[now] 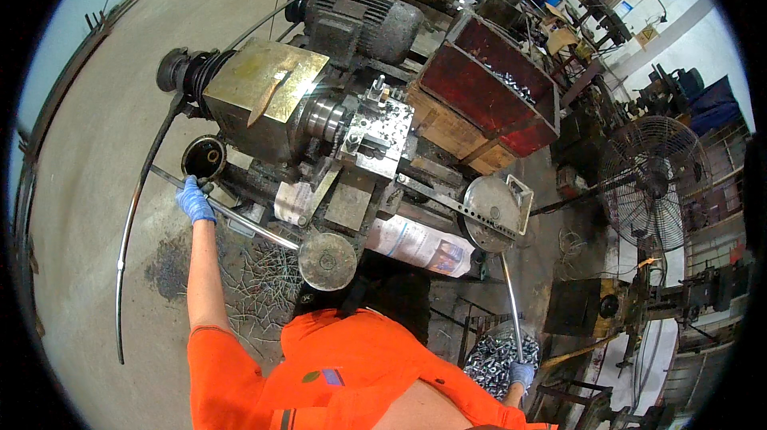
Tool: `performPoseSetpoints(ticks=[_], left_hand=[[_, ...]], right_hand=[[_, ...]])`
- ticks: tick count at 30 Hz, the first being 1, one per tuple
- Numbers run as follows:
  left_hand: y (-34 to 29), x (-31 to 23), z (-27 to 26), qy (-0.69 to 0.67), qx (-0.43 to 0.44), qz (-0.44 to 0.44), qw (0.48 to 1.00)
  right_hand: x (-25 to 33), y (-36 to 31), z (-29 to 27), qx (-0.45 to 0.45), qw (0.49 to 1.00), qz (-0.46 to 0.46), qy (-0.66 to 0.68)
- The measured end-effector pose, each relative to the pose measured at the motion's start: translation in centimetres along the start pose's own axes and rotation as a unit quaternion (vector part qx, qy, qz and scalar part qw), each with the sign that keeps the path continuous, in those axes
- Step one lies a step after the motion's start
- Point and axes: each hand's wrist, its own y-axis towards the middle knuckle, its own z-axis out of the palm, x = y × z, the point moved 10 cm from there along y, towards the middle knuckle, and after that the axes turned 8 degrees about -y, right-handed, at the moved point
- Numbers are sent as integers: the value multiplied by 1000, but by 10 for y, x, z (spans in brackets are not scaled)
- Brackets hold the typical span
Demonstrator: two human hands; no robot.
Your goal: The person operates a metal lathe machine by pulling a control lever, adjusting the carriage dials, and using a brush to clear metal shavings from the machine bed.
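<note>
My left hand (pixel 196 200), in a blue glove, is wrapped around a long metal lever (pixel 254 225). The lever slants down to a round metal disc (pixel 327 260) in front of my waist. Just above that hand is a dark round cup (pixel 204 158). At the lower right, my right hand (pixel 521 376), gloved too, closes on the lower end of a shiny lever (pixel 510 294). This second lever hangs from a larger round plate (pixel 491 213). Between the levers stands a lathe-like machine with a spindle (pixel 326 120) and a metal slide block (pixel 375 138).
Beside my right hand is a container of small metal parts (pixel 497 360). Behind the machine sit an electric motor (pixel 363 24) and a red bin (pixel 487 82). A wooden-handled tool (pixel 268 99) lies on the brass-coloured cover (pixel 240 70). Thin scrap (pixel 268 286) litters the floor; a fan (pixel 655 182) stands right.
</note>
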Motion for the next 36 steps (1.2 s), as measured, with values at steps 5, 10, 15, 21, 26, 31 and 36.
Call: performPoseSetpoints(ticks=[5,10,15,21,26,31,36], left_hand=[[3,-1,-3,8,4,6,1000],[2,1,-2,11,0,-7,1000],[1,0,-3,3,-7,-7,1000],[3,3,-3,1,-9,-9,1000],[3,1,-3,11,-4,-4,1000],[7,5,-4,3,0,-10,1000],[8,6,-4,-9,-5,-10,1000]], right_hand=[[9,-16,-15,8,999,9,37],[10,-18,-17,15,1000,-4,17],[21,-38,-38,23,999,3,24],[18,-33,-29,40,999,-8,-6],[23,-48,-45,30,999,4,24],[28,-58,-53,10,997,-17,71],[25,-54,-43,53,998,-5,25]])
